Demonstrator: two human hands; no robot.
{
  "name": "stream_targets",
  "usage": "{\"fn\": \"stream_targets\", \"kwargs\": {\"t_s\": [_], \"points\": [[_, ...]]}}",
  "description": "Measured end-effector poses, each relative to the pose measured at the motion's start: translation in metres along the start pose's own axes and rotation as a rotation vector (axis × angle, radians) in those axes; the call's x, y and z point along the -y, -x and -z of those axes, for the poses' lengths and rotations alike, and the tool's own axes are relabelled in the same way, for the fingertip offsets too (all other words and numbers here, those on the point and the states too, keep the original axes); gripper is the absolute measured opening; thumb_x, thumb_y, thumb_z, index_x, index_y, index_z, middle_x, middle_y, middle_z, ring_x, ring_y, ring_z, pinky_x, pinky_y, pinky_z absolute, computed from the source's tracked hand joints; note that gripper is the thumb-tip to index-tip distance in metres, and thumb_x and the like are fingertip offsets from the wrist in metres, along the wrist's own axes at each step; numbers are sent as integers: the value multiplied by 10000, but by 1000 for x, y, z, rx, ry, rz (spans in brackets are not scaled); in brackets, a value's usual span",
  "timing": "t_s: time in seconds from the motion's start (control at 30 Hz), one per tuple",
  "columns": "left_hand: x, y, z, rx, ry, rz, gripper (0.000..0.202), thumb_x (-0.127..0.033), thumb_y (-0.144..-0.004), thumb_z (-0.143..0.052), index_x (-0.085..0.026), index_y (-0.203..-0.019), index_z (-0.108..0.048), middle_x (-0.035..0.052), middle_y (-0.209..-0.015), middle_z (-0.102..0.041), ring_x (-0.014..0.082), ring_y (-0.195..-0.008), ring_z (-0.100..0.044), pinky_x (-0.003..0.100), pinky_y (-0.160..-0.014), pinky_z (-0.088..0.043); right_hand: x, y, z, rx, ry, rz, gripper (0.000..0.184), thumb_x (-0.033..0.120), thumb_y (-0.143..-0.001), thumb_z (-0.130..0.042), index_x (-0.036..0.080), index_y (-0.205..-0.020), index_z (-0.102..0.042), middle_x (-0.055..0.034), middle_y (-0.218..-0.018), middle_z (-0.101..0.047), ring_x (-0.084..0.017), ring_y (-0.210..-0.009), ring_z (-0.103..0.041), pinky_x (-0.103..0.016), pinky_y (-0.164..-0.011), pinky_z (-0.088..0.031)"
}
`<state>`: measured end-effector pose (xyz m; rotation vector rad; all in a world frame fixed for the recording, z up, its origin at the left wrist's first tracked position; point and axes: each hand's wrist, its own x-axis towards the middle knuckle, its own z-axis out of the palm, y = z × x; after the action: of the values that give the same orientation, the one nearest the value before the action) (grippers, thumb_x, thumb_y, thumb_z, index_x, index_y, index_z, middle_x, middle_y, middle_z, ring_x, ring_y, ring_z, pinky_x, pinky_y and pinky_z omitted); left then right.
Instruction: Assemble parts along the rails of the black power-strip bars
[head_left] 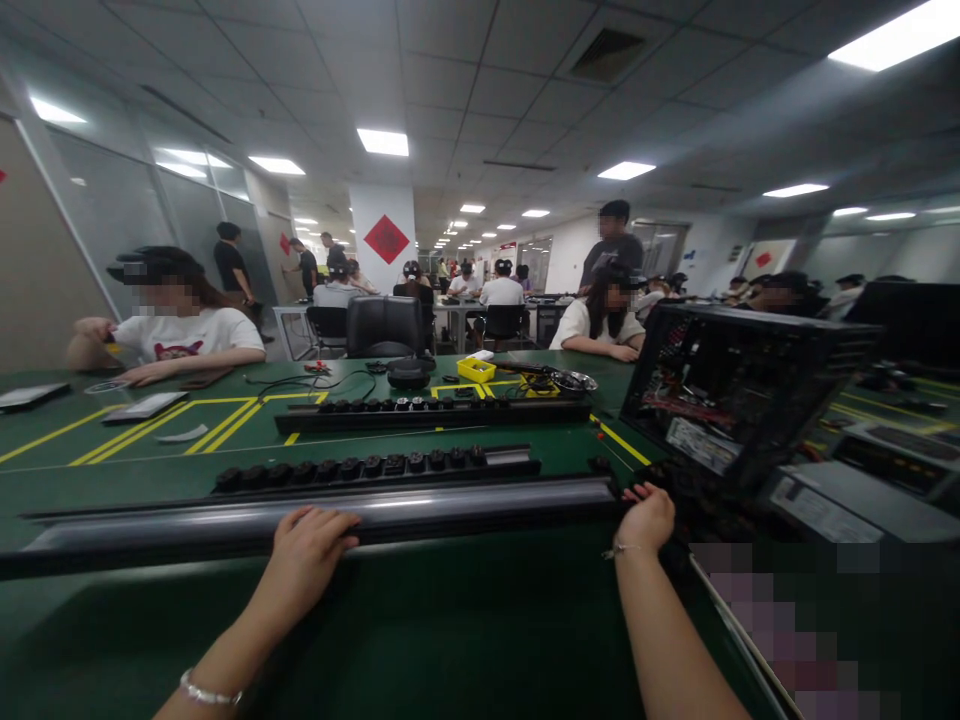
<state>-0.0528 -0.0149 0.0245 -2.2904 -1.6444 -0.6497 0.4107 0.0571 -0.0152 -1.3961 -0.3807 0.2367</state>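
Face a green table (510, 630), seen from nine o'clock round through six to three. Find on its near part a long silver rail (465, 505) with dark edges, running from eight o'clock across to four. See at three an open computer case (757, 400) with wiring showing inside. Note at nine a seated person (187, 335) in a white top. Spot between three and four, just below the case, a grey metal box (889, 500). Make out just beyond the rail a nearer strip (517, 467) bearing a row of black pieces, and past it, near six, a farther strip (450, 419), likewise dark. Rest left hand (313, 545), between seven and eight, on the rail's silver face, with fingers slightly bent over it; cannot tell whether gripping or just lying there. Hold right hand (646, 518) at four, beside the rail's right end, with fingers loosely curled and a little apart; cannot tell whether pinching that end. See close to centre a small yellow tray (477, 373).
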Motion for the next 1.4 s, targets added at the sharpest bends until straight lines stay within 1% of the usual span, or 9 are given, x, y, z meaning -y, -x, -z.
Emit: {"fn": "stream_targets", "kwargs": {"t_s": [0.1,0.23,0.27,0.37,0.47,0.63,0.77,1.03,1.4], "points": [[-3,-15,3,-26,-1,15,205,-314,-803,-475,-266,-937,-622,10,-879,-685,180,-871,-591,377,-884,-317,-4,5,-4,75,8,19,309,370,-763,-215,196,-768,-472,-1,-633,-520,-135,-573,-553,-283,-575,-467],[-2,-41,2,-55,-11,42,217,-317,-795,-471,-268,-936,-629,25,-916,-687,197,-928,-581,379,-878,-318,0,42,-18,274,94,147,164,334,-668,-478,188,-693,-549,-31,-661,-591,-185,-701,-578,-341,-725,-461],[-1,-48,2,-53,-14,51,221,-321,-792,-471,-268,-935,-631,27,-927,-686,200,-938,-579,380,-877,-319,3,56,-24,357,134,230,136,289,-640,-527,185,-709,-581,-51,-753,-624,-199,-811,-573,-346,-819,-428],[0,-74,2,-17,-15,60,246,-329,-791,-460,-264,-959,-627,32,-966,-682,202,-961,-573,381,-890,-315,11,95,-44,720,568,795,302,195,-707,-475,165,-983,-597,-102,-1050,-598,-217,-1079,-461,-375,-996,-271],[1,-98,1,71,-19,83,265,-344,-779,-465,-268,-975,-625,34,-996,-679,211,-985,-563,377,-894,-319,16,118,-63,807,795,989,428,200,-718,-508,140,-1142,-524,-105,-1141,-546,-221,-1147,-390,-380,-1036,-186],[7,-130,-12,200,-41,103,327,-344,-784,-444,-253,-1056,-603,45,-1080,-654,223,-1033,-542,391,-928,-292,17,112,-82,912,883,942,287,375,-727,-572,192,-942,-626,-82,-982,-566,-227,-1012,-454,-357,-941,-284],[16,-150,-24,287,-44,115,343,-351,-781,-439,-272,-1077,-594,32,-1133,-631,226,-1092,-513,369,-912,-306,17,105,-79,972,856,922,241,443,-711,-603,209,-770,-621,-29,-860,-570,-190,-902,-484,-342,-889,-298],[23,-169,-34,374,-66,126,340,-343,-753,-458,-285,-1055,-604,35,-1110,-642,246,-1032,-555,336,-817,-366,27,107,-46,991,848,857,225,413,-688,-638,196,-686,-577,-6,-813,-562,-169,-849,-485,-331,-845,-288],[18,-162,-50,468,-47,133,395,-358,-758,-438,-256,-1115,-572,64,-1091,-646,241,-978,-586,305,-748,-419,38,119,8,1005,844,822,202,362,-678,-652,194,-691,-541,11,-799,-540,-156,-828,-472,-322,-827,-291]]}}
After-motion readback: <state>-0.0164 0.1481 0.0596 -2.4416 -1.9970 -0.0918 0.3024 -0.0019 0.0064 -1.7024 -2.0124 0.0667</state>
